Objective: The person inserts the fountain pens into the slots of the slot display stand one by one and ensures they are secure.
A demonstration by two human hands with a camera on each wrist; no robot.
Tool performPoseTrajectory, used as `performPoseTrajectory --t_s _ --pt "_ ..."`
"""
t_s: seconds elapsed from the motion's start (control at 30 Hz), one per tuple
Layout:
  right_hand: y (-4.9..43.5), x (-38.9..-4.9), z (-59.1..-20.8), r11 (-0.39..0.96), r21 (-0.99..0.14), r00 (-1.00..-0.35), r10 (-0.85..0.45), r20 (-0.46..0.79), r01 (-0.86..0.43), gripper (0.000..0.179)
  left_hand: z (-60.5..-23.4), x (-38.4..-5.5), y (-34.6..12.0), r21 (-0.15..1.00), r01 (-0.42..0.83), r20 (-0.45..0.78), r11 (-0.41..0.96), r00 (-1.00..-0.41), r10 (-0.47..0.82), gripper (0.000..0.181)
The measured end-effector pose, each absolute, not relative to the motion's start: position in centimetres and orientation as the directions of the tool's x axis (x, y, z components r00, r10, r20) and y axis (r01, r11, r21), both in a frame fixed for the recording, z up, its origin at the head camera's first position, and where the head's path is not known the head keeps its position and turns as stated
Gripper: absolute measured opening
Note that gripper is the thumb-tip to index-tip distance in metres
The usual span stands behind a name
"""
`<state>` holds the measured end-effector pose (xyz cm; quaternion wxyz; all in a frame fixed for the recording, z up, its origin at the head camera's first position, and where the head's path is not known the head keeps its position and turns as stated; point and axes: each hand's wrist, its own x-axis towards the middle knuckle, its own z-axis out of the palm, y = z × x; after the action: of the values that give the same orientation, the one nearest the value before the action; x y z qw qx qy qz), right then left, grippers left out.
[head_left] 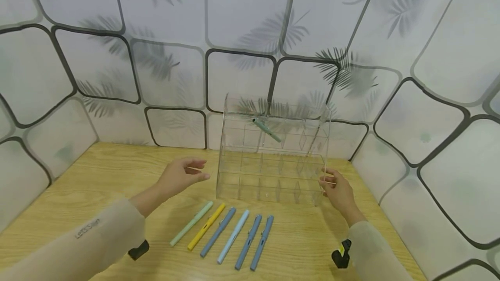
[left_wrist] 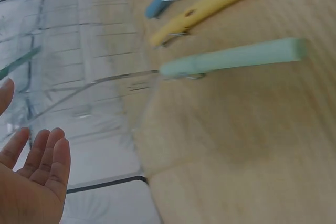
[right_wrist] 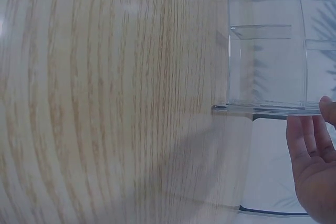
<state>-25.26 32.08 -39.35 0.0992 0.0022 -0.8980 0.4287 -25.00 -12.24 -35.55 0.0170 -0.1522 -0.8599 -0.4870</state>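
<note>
A clear tiered organizer (head_left: 269,181) with several compartments stands at the back of the table. My right hand (head_left: 339,192) is at its right side wall; in the right wrist view the fingers (right_wrist: 310,135) are fairly straight against the outer face, the thumb by the panel's edge. My left hand (head_left: 181,177) is held off the left side, fingers apart, nothing in it. A green pen (head_left: 267,130) lies tilted in an upper tier. In front lie a mint pen (head_left: 191,223), a yellow pen (head_left: 206,227), a light blue pen (head_left: 233,236) and several darker blue pens (head_left: 248,242).
The wood-grain table (head_left: 117,172) ends at a patterned wall covering (head_left: 172,77) behind the organizer and along both sides. The pens lie in a slanted row between my forearms. Black wrist straps (head_left: 341,254) show below the sleeves.
</note>
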Motion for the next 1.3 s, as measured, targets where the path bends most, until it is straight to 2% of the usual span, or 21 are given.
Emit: performPoseTrajectory --t_s 0.6,1.03,1.3 --pt "32.1 -25.4 -39.4 0.61 -0.789 -0.984 0.088 0.158 -0.073 0.043 -42.7 -22.0 -14.2 0.864 0.157 0.015 0.478 -0.958 0.286 0.064" --pt "32.0 -25.2 -39.2 0.614 -0.786 -0.985 0.085 0.151 -0.068 0.044 -43.9 -21.7 -13.4 0.858 0.201 0.031 0.473 -0.939 0.344 0.062" --pt "32.0 -25.2 -39.2 0.609 -0.791 -0.986 0.092 0.143 -0.058 0.044 -44.3 -21.6 -12.7 0.825 0.185 0.038 0.534 -0.961 0.273 0.06"
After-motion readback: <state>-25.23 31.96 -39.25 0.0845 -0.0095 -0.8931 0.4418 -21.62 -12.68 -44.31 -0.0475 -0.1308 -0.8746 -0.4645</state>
